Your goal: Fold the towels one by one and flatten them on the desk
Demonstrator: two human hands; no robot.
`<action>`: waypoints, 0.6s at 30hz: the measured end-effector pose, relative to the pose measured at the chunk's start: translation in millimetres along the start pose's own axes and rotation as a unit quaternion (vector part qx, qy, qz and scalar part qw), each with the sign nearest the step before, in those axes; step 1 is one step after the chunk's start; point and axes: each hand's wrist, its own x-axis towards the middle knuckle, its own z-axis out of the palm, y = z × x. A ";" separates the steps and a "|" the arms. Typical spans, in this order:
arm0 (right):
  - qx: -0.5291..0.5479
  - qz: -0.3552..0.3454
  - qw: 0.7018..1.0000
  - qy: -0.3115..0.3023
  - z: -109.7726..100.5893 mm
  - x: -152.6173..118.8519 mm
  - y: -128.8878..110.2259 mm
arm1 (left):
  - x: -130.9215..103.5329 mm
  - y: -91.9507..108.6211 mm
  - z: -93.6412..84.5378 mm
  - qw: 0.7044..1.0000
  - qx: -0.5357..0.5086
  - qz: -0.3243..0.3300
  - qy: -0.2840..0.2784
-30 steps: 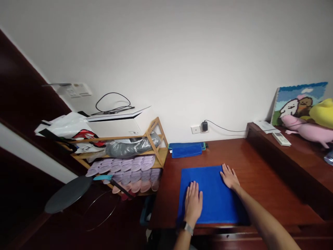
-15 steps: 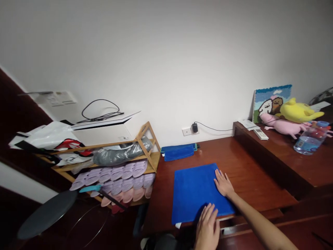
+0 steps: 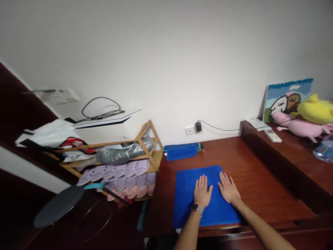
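A blue cloth (image 3: 186, 187) lies spread out near the front edge of the brown desk (image 3: 262, 180). My left hand (image 3: 203, 192) rests flat on the middle of the cloth, fingers stretched out, with a watch on the wrist. Beside it, my right hand (image 3: 229, 187) lies flat at the cloth's right edge with its fingers apart. Neither hand holds anything. Toward the wall, a folded blue cloth (image 3: 182, 152) lies at the back left of the desk.
A wooden rack (image 3: 156, 159) with rows of slippers (image 3: 119, 171) stands left, near a dark round seat (image 3: 58, 205). On the raised right surface are a remote (image 3: 272, 135), a pink plush toy (image 3: 299, 127), a yellow plush toy (image 3: 316, 109) and a bottle (image 3: 324, 150).
My left hand has moved forward from the cloth's front edge onto its middle. My right hand stays at the right edge. The view has shifted slightly.
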 end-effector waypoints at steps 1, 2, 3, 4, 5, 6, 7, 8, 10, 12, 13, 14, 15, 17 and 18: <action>0.000 0.000 1.000 0.001 1.0 -0.1 0.1 | -9.1 -21.1 -3.5 1.000 0.015 -0.024 0.005; 0.000 0.001 1.000 0.001 1.5 -0.1 0.2 | -18.9 -43.5 -8.8 0.998 0.030 -0.050 0.010; -0.001 0.003 1.000 -0.001 1.5 -0.1 0.1 | -28.7 -66.0 -15.1 0.996 0.043 -0.077 0.014; -0.002 0.004 1.000 -0.002 1.0 0.1 -0.1 | -37.9 -87.3 -21.5 0.994 0.050 -0.094 0.016; -0.003 0.005 1.000 -0.004 -0.1 0.5 -0.5 | -46.1 -106.1 -27.1 0.993 0.052 -0.104 0.016; -0.004 0.006 1.000 -0.005 -1.6 1.0 -1.1 | -52.9 -121.4 -31.3 0.992 0.053 -0.110 0.017; -0.004 0.007 1.000 -0.007 -3.5 1.5 -1.8 | -58.0 -132.8 -33.8 0.992 0.051 -0.111 0.019; -0.005 0.008 1.000 -0.012 -5.7 1.6 -2.6 | -61.3 -140.3 -34.6 0.992 0.049 -0.112 0.022; -0.005 0.013 1.000 -0.022 -9.8 -0.7 -4.0 | -63.6 -145.7 -31.9 0.992 0.048 -0.112 0.034; -0.009 0.016 1.000 -0.017 -11.8 -8.1 -4.2 | -62.3 -144.4 -26.5 0.992 0.049 -0.108 0.052; -0.012 0.012 1.000 -0.007 -11.5 -13.6 -3.8 | -61.3 -143.4 -23.9 0.991 0.049 -0.104 0.061; -0.016 0.005 1.000 0.003 -10.2 -20.1 -3.0 | -60.4 -143.0 -21.8 0.991 0.049 -0.101 0.070; -0.020 -0.002 1.000 0.009 -8.4 -27.0 -2.0 | -59.9 -143.4 -20.5 0.991 0.050 -0.099 0.078; -0.024 -0.008 1.000 0.008 -4.1 -39.8 -0.5 | -60.1 -146.1 -20.5 0.989 0.055 -0.098 0.099; -0.025 -0.003 1.000 0.005 -2.3 -44.9 -0.2 | -60.6 -147.4 -22.0 0.988 0.059 -0.095 0.110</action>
